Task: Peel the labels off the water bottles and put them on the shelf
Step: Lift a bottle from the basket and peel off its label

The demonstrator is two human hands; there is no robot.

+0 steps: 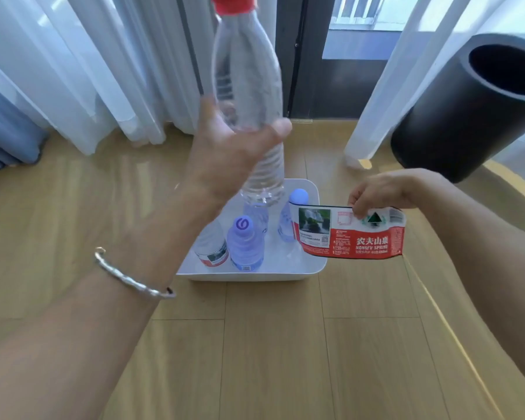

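Observation:
My left hand (225, 156) grips a clear water bottle (249, 86) with a red cap, held upright and bare of any label. Off to the right, my right hand (382, 192) pinches the top edge of a peeled red and white label (349, 234) that hangs flat in the air. Below both stands a white tub (312, 268) on the floor. Inside it are a purple-capped bottle (244, 244), a bottle with a red label (211, 250) at its left, and two more bottles (288, 219) behind, partly hidden by the held bottle and the label.
A black cylindrical bin (467, 107) stands at the right, its open top tilted toward me. White curtains (88, 71) hang at the back with a dark window frame (309, 56) between them. Wooden floor (270, 359) spreads around the tub.

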